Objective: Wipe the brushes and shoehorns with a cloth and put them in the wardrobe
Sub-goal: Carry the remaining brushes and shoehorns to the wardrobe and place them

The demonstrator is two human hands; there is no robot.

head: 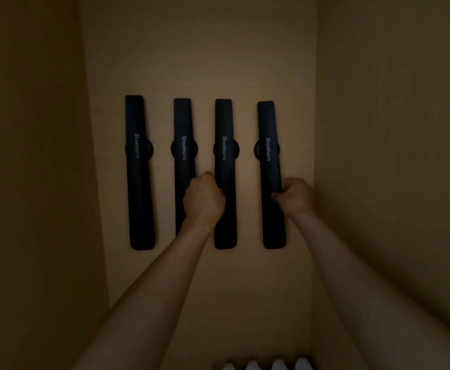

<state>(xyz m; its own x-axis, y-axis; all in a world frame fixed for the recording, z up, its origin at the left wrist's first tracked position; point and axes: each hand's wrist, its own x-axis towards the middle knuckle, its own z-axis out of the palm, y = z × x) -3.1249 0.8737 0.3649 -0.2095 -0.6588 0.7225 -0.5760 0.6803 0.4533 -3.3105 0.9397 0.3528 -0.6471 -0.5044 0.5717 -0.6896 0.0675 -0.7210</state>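
Four long, flat black shoehorns, each printed "Shoehorn" in pale letters, are hanging upright in a row on the tan back panel of the wardrobe (197, 62), each sitting over a round dark mount at mid-length. Taking the leftmost shoehorn (138, 172) as the landmark, the second shoehorn (183, 134) is hanging just to its right, the third shoehorn (224, 140) further right, and the fourth shoehorn (267, 140) furthest from it. The left hand (203, 197) is curling into a fist at the lower half of the third shoehorn and appears to be gripping its edge, while overlapping the second. The right hand (296, 194) is closing its fingers and thumb around the fourth shoehorn below its mount. Judging from this, the shoehorns are already sitting in the wardrobe, and the hands seem to be seating or straightening the last two. No cloth and no brushes are showing, so whether wiping is finished, or the brushes are stored, cannot be told. The dim light is hiding detail; the left fist is covering part of the second shoehorn, and pale rounded shapes (265, 365) far below the landmark are being cut off by the frame edge.
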